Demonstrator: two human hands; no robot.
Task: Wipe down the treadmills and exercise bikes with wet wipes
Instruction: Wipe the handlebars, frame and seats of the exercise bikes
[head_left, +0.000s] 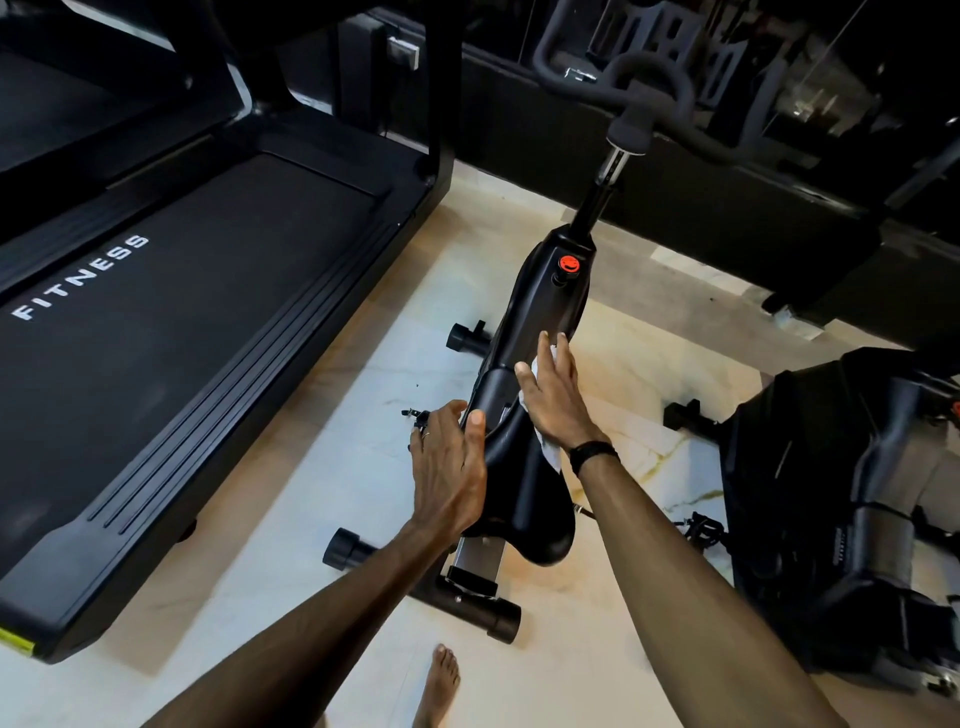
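A black exercise bike (540, 296) stands in the middle of the pale floor, with a red knob (569, 263) on its frame and its saddle (524, 499) nearest me. My right hand (553, 397) lies flat on the frame just ahead of the saddle, fingers straight, pressing a white wet wipe (550, 451) against it; the wipe shows under the palm and at the wrist. My left hand (447, 465) rests on the left side of the saddle's nose, thumb on top, fingers hidden behind it. A black treadmill (171, 332) marked FITNESS lies to the left.
A second black exercise bike (841, 519) stands close on the right. The bike's handlebars (649, 88) rise at the back before a dark mirrored wall. Stabiliser feet (353, 551) stick out at floor level. My bare foot (439, 680) stands on the marble floor.
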